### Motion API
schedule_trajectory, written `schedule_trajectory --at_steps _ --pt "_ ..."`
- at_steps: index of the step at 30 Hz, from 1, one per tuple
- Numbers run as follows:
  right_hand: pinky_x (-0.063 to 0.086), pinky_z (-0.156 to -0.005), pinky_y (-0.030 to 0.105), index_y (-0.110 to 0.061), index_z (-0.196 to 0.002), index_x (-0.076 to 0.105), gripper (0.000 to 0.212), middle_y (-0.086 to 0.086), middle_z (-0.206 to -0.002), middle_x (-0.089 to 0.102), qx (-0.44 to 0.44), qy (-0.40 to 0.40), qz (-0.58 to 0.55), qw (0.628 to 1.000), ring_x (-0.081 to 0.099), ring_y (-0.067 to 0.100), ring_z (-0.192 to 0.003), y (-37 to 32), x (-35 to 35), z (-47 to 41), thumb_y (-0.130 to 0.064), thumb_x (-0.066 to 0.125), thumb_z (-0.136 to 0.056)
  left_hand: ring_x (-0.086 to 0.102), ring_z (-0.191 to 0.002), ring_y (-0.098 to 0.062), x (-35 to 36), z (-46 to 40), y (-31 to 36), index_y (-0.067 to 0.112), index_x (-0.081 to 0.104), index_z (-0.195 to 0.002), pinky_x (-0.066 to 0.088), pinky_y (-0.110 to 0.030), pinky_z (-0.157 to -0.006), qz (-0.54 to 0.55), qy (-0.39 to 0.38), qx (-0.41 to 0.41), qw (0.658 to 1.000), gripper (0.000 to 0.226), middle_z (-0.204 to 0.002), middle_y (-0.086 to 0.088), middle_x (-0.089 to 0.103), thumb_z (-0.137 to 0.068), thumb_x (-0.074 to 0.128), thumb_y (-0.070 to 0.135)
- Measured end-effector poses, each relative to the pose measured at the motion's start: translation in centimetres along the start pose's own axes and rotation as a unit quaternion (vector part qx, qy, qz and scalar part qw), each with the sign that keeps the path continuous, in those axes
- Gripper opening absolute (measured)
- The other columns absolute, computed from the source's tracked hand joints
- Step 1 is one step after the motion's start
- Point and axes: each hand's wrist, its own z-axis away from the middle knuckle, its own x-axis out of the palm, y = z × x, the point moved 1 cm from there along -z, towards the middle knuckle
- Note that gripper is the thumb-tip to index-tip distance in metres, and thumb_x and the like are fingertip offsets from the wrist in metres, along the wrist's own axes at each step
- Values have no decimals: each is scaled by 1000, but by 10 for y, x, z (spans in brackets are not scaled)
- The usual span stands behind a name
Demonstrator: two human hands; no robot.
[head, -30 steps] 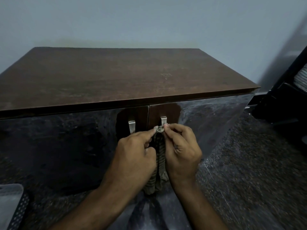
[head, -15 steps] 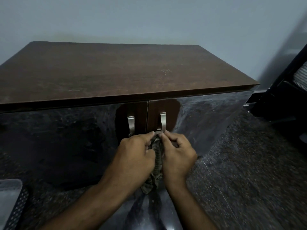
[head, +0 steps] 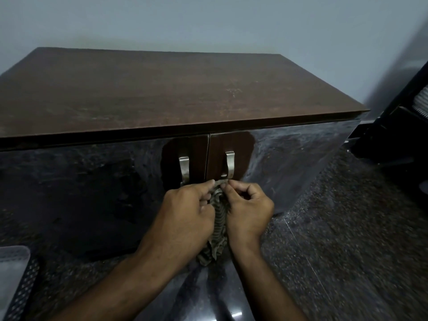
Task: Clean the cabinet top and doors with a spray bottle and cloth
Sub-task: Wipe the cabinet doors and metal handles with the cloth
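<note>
At lower centre, both hands (head: pixel 187 212) (head: pixel 249 209) pinch the cloth (head: pixel 218 216) below the handles (head: pixel 230 165); refold it flat before wiping.

Both forearms bare; hands (head: pixel 215 214) apparently without rings or gloves.

No readable text, labels, brands, numbers or signs anywhere. Cabinet top (head: pixel 162 89): bare wood, only faint pale scuffs, no lettering. Glossy doors (head: pixel 69 193): reflections only. Metal handles (head: pixel 230 164): unmarked. Striped cloth (head: pixel 218 218): pattern only, no print.
</note>
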Motion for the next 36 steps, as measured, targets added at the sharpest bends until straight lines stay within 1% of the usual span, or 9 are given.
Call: schedule_trajectory --at_steps 5,9,15,17,21,25,29,32,36 --pt "56 -73 17 -22 -78 73 19 -4 -85 72 -32 53 -14 998 70 4 -81 -1 -2 -3 -4 78 -81 57 -106 7 -3 0 -4 25 54 -136 40 2 -82 -4 7 5 1000 50 -124 11 64 -90 53 6" --pt "49 -66 6 -13 -82 74 9 -2 -86 71 -47 66 7 997 68 -2 -81 0 6 7 -5 76 -83 55 -106 9 1 -1 -3 25 53 -136 37 7 -77 2 1 -1 1000 50 -127 12 62 -90 54 5" --pt "58 -75 24 -19 -80 75 14 -4 -84 74 17 85 -22 996 72 6 -81 5 -3 -11 -6 79 -81 57 -101 11 5 -1 -1 25 55 -135 37 6 -76 0 -13 -1 1000 51 -119 13 64 -88 53 6" --pt "57 -74 22 -21 -80 74 15 -3 -84 74 19 91 -20 995 71 6 -81 5 1 -7 -6 78 -81 58 -101 9 2 1 -3 26 55 -134 38 4 -77 -1 -9 -6 1000 51 -119 12 65 -88 53 6" --pt "57 -69 20 -19 -79 75 15 -4 -82 74 49 21 -12 998 71 6 -77 5 20 19 -4 76 -81 59 -95 14 -1 -1 -3 26 58 -132 38 6 -73 12 -2 -9 1000 51 -116 12 67 -87 54 2" --pt "55 -68 18 -13 -82 75 12 -2 -79 75 80 70 -65 992 72 5 -75 2 9 1 -2 79 -79 58 -100 11 -6 2 -2 26 58 -132 40 4 -80 6 12 0 1000 49 -116 14 66 -87 54 5" --pt "56 -68 19 -18 -78 74 15 -3 -77 75 98 69 -68 991 73 10 -76 -1 15 9 -3 78 -80 61 -102 8 -9 2 -2 25 63 -126 46 -5 -88 14 35 2 999 46 -114 10 69 -87 54 3" --pt "59 -72 27 -18 -77 75 14 -1 -80 76 104 16 -65 992 74 10 -79 -2 27 26 -4 78 -80 61 -99 12 -11 1 4 24 66 -122 44 0 -82 19 55 13 998 43 -111 12 70 -87 56 1" --pt "61 -75 29 -24 -74 74 19 -4 -83 75 72 14 -42 996 72 6 -81 -6 25 28 -7 79 -81 61 -99 12 -12 3 5 24 67 -121 42 2 -82 17 52 18 998 43 -112 12 70 -87 55 -1"
